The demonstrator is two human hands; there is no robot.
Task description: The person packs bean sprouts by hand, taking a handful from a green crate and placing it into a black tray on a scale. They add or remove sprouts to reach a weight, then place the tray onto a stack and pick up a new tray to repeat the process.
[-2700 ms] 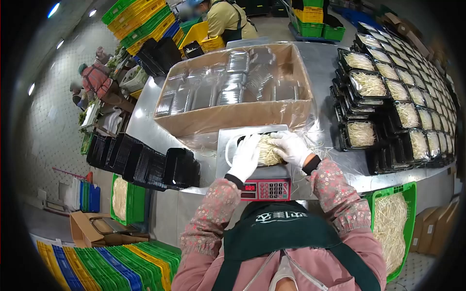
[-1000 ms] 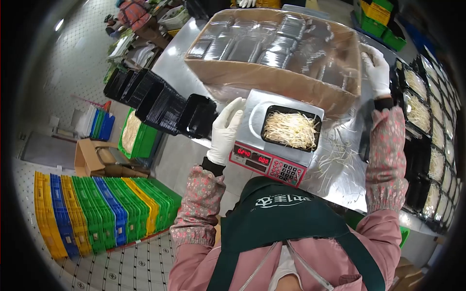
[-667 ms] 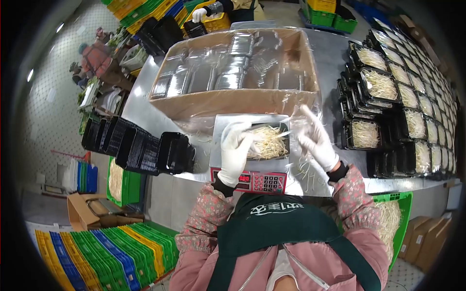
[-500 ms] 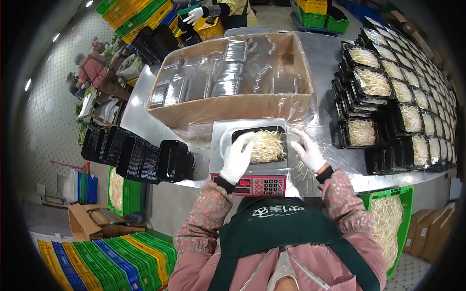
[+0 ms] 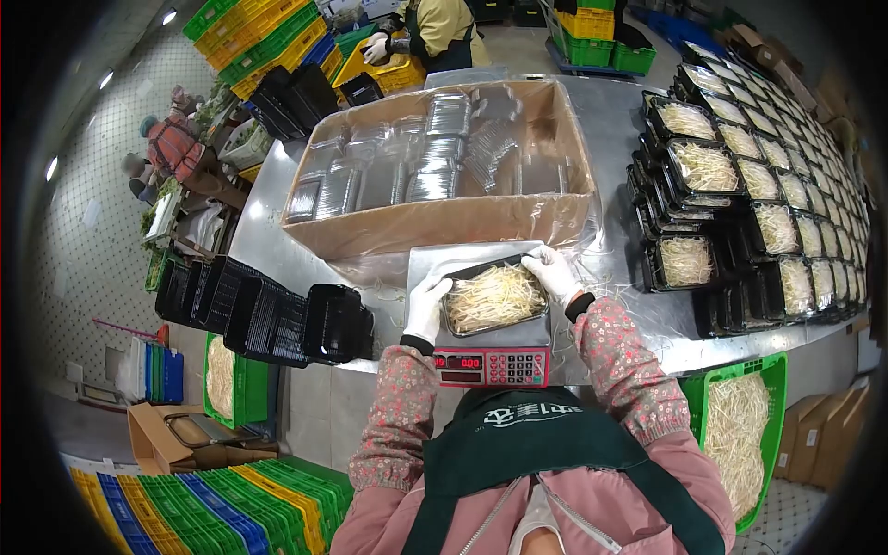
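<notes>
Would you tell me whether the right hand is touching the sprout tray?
Touching; head view shows the right hand holding the sprout tray at its corner.

**A:** What is the room like?

**B:** A work hall, seen from above. The pale tiled floor (image 5: 92, 240) has a grid of joints, with bright spots of light (image 5: 168, 16) along its left edge. A steel table (image 5: 264, 236) crosses the middle.

**A:** And around it?

**B:** Flat-stacked green, yellow and blue crates (image 5: 185, 504) lie lower left. Taller crate stacks (image 5: 250, 32) stand at the top, and cardboard boxes (image 5: 819, 435) sit lower right.

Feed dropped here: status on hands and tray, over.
Left hand grips sprout tray left edge; right hand on far-right corner. Tray on scale. Cardboard box right behind scale.
</notes>
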